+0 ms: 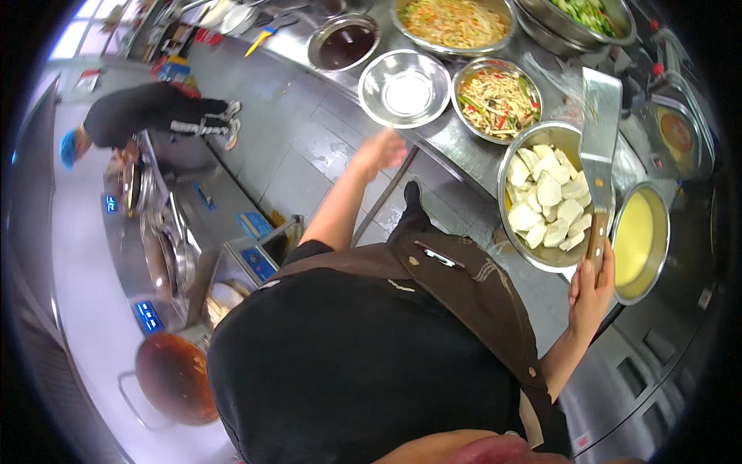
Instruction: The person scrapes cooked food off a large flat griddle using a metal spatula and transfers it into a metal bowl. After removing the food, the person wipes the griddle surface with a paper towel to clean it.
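Observation:
My right hand grips the wooden handle of a metal spatula, its broad blade pointing away from me. Below the spatula stands a steel bowl of pale, thick-cut white pieces. My left hand holds nothing, fingers apart and slightly blurred, beside the counter's edge near an empty steel bowl. Right of that is a bowl of shredded food with red and green peppers. A container of yellow liquid sits near my right hand.
Along the steel counter stand a bowl of dark liquid, a bowl of shredded noodle-like food and a bowl of chopped greens. Behind, a co-worker bends over a stove line; a large wok is at lower left.

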A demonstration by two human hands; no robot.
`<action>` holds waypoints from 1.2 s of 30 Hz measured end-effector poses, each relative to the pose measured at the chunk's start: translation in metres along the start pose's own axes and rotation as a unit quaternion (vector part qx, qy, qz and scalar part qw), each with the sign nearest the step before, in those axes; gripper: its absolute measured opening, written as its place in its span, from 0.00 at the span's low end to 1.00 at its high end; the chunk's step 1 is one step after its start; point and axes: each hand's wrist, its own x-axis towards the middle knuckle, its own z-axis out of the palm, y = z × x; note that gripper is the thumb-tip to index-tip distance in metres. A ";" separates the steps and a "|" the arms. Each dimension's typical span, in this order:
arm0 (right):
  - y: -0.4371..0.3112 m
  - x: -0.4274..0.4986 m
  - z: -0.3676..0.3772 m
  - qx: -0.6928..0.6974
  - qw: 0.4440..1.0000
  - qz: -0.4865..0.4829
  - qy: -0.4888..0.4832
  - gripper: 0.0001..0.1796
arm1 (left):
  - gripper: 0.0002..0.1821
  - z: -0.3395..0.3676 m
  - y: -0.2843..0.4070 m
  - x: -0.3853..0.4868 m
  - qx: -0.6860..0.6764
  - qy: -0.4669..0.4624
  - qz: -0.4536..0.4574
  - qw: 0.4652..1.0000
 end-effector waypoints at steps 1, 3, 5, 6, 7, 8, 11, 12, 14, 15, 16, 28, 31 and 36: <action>0.006 -0.004 -0.012 0.006 1.000 -0.004 -0.021 0.27 | 0.35 0.001 0.011 0.003 -0.066 0.004 0.008 0.998; 0.009 -0.006 -0.019 0.013 0.999 0.000 -0.053 0.27 | 0.34 -0.005 0.024 0.019 -0.142 0.031 -0.005 0.989; 0.010 -0.011 -0.012 0.012 0.997 0.007 -0.078 0.27 | 0.25 -0.024 0.001 0.046 -0.141 0.064 0.015 0.988; 0.008 -0.013 -0.008 0.002 0.996 0.000 -0.084 0.27 | 0.22 -0.017 -0.003 0.056 -0.144 0.084 0.031 0.986; 0.007 -0.017 0.000 -0.007 0.996 -0.008 -0.093 0.27 | 0.19 -0.015 -0.005 0.061 -0.148 0.109 0.049 0.982; 0.004 -0.020 0.007 -0.022 0.995 -0.014 -0.101 0.27 | 0.17 -0.014 -0.009 0.064 -0.157 0.131 0.061 0.977; 0.004 -0.026 0.029 -0.015 0.987 -0.022 -0.158 0.28 | 0.15 -0.021 -0.020 0.027 -0.170 0.102 0.069 0.978; 0.004 -0.030 0.041 -0.024 0.984 -0.020 -0.177 0.28 | 0.16 -0.033 -0.028 0.007 -0.160 0.093 0.080 0.979; 0.001 -0.032 0.076 -0.044 0.973 -0.037 -0.222 0.28 | 0.15 -0.077 -0.050 -0.044 -0.138 0.104 0.096 0.980; -0.001 -0.033 0.098 -0.030 0.967 -0.033 -0.252 0.28 | 0.15 -0.104 -0.070 -0.069 -0.129 0.121 0.118 0.977; -0.003 -0.036 0.124 -0.013 0.958 -0.031 -0.285 0.28 | 0.16 -0.131 -0.085 -0.099 -0.118 0.143 0.146 0.972; 0.032 -0.194 0.518 -0.257 0.591 -0.201 -0.738 0.22 | 0.16 -0.125 -0.514 -0.471 -0.093 0.502 -0.464 0.723; 0.064 -0.295 0.580 -0.323 0.417 -0.133 -0.839 0.22 | 0.14 -0.060 -0.557 -0.491 -0.368 0.511 -0.341 0.698; 0.127 -0.404 0.676 -0.360 0.215 -0.157 -0.894 0.17 | 0.17 -0.038 -0.480 -0.486 -0.632 0.620 -0.111 0.451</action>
